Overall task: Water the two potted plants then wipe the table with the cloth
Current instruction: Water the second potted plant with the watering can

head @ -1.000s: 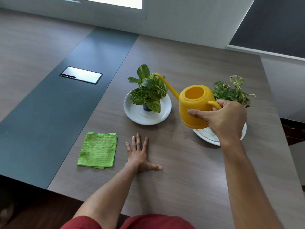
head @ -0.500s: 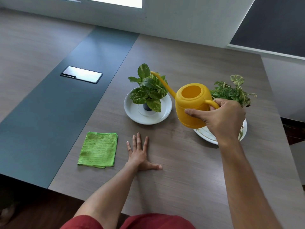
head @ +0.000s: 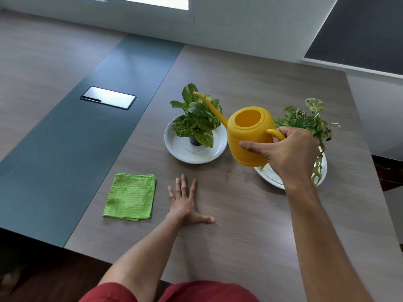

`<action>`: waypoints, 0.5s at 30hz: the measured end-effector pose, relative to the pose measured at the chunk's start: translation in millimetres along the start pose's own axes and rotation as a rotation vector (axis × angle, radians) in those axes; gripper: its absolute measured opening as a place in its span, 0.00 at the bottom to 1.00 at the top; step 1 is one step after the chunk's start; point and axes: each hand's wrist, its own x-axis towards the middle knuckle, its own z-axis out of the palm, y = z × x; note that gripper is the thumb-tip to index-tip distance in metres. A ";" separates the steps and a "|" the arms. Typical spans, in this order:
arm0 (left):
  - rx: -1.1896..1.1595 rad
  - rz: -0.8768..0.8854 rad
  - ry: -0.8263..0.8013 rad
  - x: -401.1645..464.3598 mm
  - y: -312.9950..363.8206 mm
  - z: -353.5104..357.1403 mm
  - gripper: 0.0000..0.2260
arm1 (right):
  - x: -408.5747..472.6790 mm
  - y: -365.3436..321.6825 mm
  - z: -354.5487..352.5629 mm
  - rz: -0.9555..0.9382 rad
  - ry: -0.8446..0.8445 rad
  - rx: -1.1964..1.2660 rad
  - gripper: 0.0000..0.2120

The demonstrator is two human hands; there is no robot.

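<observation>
Two plants wait; my right hand (head: 287, 153) grips the yellow watering can (head: 250, 136) by its handle, spout over the left plant (head: 196, 120). Tipping too fast could overshoot its white saucer (head: 174, 147) onto the counter (head: 239, 225). My left hand (head: 185, 203) lies flat and empty beside the green cloth (head: 130, 197).

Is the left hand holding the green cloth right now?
No, the left hand lies flat on the wooden table, apart from the folded green cloth.
</observation>
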 end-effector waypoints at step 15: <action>-0.005 -0.003 0.010 0.2 0.0 1.0 0.70 | 4.5 -4.8 3.2 0.002 0.009 -0.042 0.30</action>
